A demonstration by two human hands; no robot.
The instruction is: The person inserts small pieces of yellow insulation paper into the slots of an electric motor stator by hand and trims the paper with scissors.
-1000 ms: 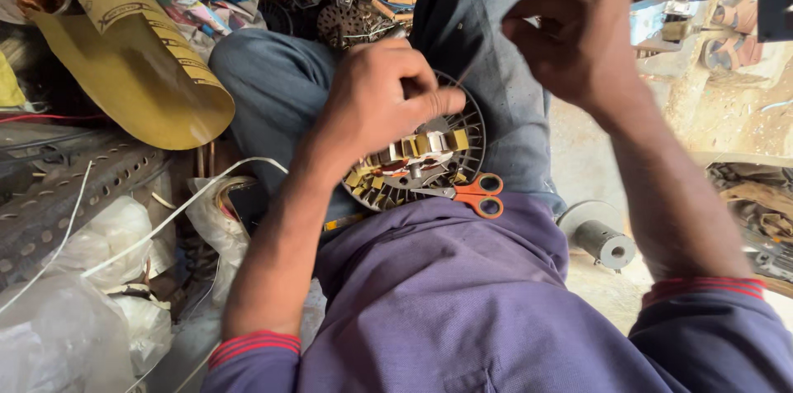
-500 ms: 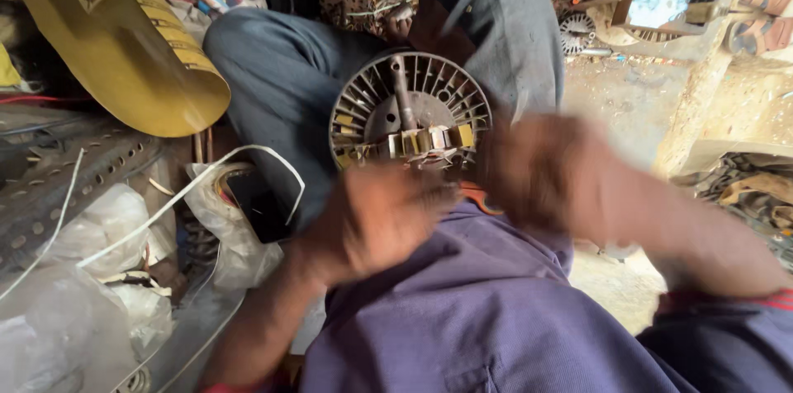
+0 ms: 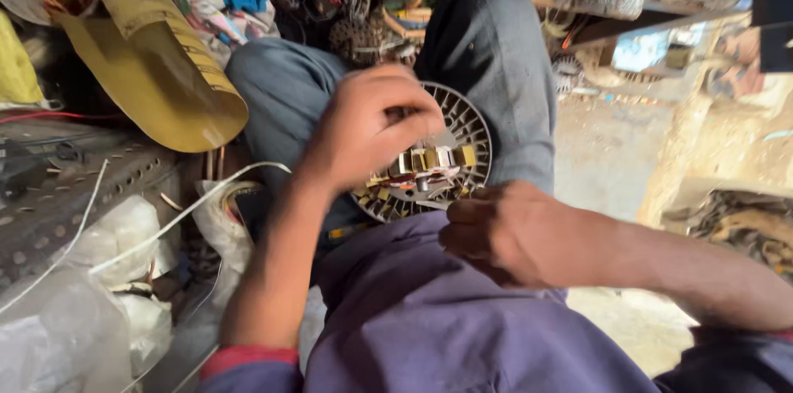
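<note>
- A round metal motor stator (image 3: pixel 450 163), ribbed round its rim and carrying copper coils with pale slot pieces at its middle, is resting on the person's lap, between the jean-clad thighs and above the purple shirt (image 3: pixel 413 319).
- The left hand (image 3: pixel 372 125) is lying over the stator's upper left part, its fingers curling in and pinching at something small (what it is pinching cannot be told).
- The right hand (image 3: pixel 504 232) is closing into a loose fist just below the stator's lower edge, touching or nearly touching the rim; whether it is gripping anything cannot be told.
- The two hands are sitting apart, one on either side of the coils.
- To the left, a yellow curved sheet (image 3: pixel 157 79) is leaning over a perforated metal tray (image 3: pixel 58 195), with white cords crossing it.
- Clear plastic bags (image 3: pixel 66 319) are bulging below that, contents unreadable.
- Ahead, metal parts and cloth are cluttering the space under a bench; on the right, bare dusty floor (image 3: pixel 611 153) is showing.
</note>
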